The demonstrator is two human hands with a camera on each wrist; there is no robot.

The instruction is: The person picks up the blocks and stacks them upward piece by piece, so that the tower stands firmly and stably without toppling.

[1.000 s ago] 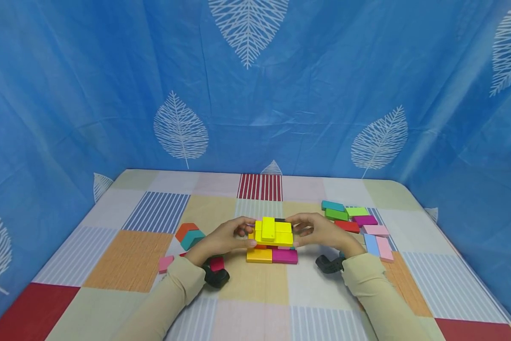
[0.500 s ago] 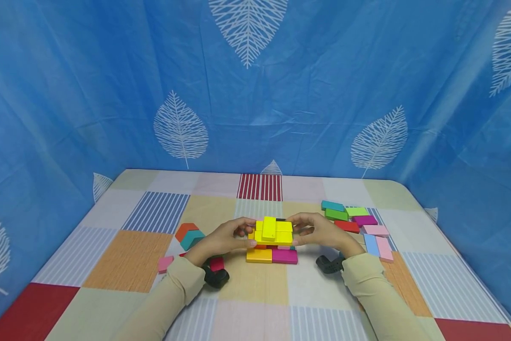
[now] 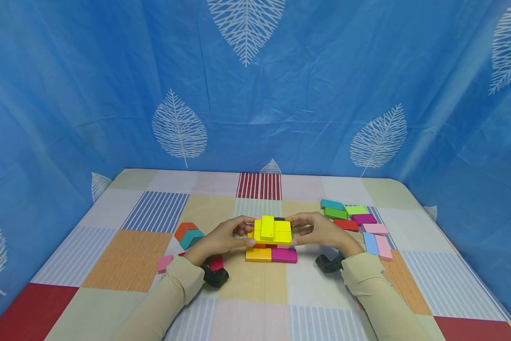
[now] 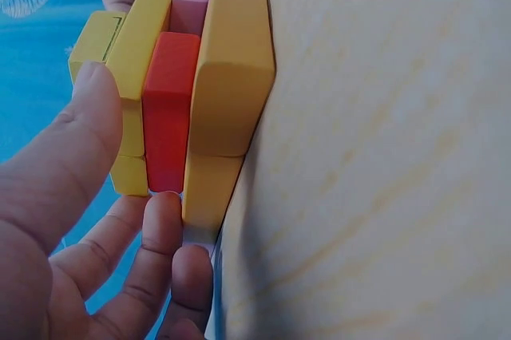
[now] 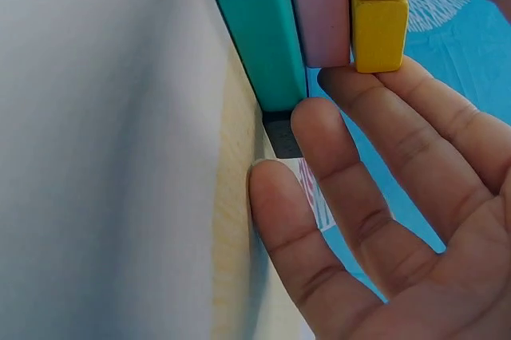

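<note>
A low stack of coloured blocks stands in the middle of the table. An amber block (image 3: 258, 255) and a purple block (image 3: 284, 255) form its front base. Above them come a red block (image 4: 169, 108), a pink block (image 5: 319, 17) and a layer of yellow blocks (image 3: 284, 237). One more yellow block (image 3: 267, 228) lies across the top. My left hand (image 3: 226, 237) holds the yellow layer at its left end, thumb in front, fingers behind. At the opposite end, my right hand (image 3: 321, 232) pinches it likewise. The stack's back is mostly hidden in the head view.
Loose blocks lie right of the stack, among them a red block (image 3: 346, 225), a green block (image 3: 335, 213) and a light blue block (image 3: 370, 243). Left are an orange block (image 3: 185, 230), a teal block (image 3: 191, 238) and a pink block (image 3: 164, 263). A blue curtain (image 3: 255, 118) hangs behind.
</note>
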